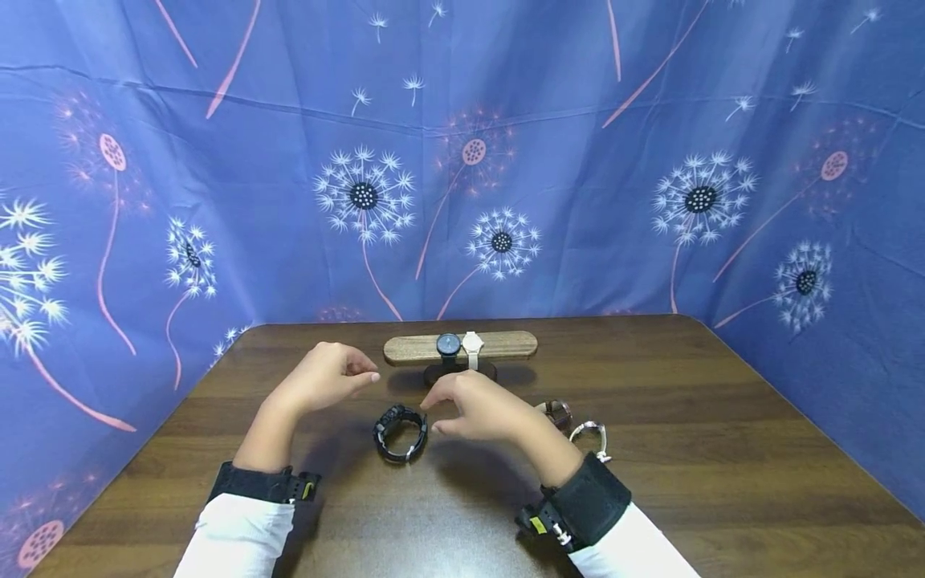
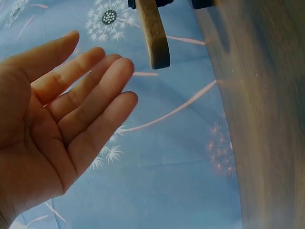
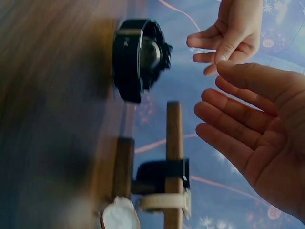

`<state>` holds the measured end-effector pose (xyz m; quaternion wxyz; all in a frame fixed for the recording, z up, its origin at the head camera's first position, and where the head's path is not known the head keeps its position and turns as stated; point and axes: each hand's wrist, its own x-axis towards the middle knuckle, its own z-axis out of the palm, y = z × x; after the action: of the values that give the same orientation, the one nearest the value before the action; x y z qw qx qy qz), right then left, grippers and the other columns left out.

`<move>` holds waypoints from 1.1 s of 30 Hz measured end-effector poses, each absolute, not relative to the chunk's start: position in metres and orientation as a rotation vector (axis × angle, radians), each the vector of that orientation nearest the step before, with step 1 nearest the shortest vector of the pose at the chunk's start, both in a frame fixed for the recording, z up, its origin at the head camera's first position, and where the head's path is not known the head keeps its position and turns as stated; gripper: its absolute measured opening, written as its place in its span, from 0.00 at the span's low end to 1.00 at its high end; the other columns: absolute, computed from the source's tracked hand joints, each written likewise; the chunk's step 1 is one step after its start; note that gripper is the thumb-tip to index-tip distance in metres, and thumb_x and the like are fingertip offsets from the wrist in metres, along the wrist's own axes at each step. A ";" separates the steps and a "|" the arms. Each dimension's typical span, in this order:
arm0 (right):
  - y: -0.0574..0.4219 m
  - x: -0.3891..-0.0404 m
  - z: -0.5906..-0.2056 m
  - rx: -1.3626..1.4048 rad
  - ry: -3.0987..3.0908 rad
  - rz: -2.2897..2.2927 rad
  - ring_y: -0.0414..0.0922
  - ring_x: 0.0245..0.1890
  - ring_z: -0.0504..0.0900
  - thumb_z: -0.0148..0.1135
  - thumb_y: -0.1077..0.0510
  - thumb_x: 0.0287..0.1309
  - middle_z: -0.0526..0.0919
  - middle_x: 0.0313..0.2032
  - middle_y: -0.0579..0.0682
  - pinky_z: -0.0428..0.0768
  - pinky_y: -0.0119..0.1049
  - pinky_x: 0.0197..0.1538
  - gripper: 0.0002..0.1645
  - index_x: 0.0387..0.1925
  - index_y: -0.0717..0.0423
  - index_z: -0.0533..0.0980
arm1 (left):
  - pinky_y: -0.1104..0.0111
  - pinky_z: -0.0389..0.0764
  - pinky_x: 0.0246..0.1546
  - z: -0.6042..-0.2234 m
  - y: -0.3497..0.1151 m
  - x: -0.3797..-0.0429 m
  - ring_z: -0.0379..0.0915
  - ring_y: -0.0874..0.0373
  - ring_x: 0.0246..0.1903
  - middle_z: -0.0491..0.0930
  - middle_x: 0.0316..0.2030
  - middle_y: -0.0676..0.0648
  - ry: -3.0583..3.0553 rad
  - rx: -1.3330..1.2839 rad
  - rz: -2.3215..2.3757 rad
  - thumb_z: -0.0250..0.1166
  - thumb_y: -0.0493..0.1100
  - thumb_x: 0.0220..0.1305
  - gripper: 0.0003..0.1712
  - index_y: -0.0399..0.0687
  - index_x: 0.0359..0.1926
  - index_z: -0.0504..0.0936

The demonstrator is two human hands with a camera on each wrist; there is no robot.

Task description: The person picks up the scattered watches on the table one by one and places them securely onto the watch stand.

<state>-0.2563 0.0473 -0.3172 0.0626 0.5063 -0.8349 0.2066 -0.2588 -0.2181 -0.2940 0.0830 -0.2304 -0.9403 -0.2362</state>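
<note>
A black wristwatch with its strap closed in a loop rests on the wooden table, between and slightly below my two hands in the head view. My left hand hovers up and to the left of it, fingers relaxed and holding nothing. Over the table to the watch's right is my right hand, also bare, its fingers loosely bent. Behind them stands a wooden watch holder with a dark base. A black watch and a white watch hang side by side on its bar.
Right of my right hand lie a brown-strapped watch, partly hidden by the wrist, and a white watch. A blue cloth with dandelion prints hangs behind the table and along its sides.
</note>
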 end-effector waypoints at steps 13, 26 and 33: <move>0.002 -0.258 -0.332 1.454 -2.746 0.530 0.42 0.41 0.83 0.73 0.59 0.50 0.87 0.40 0.48 0.77 0.28 0.44 0.15 0.42 0.58 0.85 | 0.63 0.80 0.29 -0.289 -0.233 -0.258 0.81 0.59 0.23 0.84 0.25 0.53 -2.848 -0.610 -0.727 0.65 0.44 0.65 0.11 0.40 0.40 0.87; -0.005 -0.258 -0.347 1.438 -2.762 0.413 0.36 0.35 0.82 0.74 0.65 0.44 0.87 0.34 0.42 0.76 0.25 0.40 0.13 0.35 0.52 0.87 | 0.65 0.79 0.26 -0.285 -0.232 -0.258 0.79 0.63 0.21 0.83 0.24 0.54 -2.807 -0.638 -0.753 0.65 0.41 0.65 0.10 0.39 0.40 0.87; -0.006 -0.257 -0.350 1.365 -2.788 0.402 0.30 0.26 0.76 0.76 0.66 0.39 0.82 0.23 0.35 0.73 0.22 0.31 0.10 0.26 0.49 0.87 | 0.65 0.77 0.25 -0.288 -0.230 -0.258 0.78 0.61 0.21 0.82 0.22 0.54 -2.798 -0.638 -0.753 0.65 0.39 0.64 0.08 0.38 0.40 0.87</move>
<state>-0.2570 -0.0057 -0.3499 0.0057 0.4361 -0.8907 0.1283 -0.2584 -0.2298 -0.2878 0.0870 -0.2141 -0.9395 -0.2528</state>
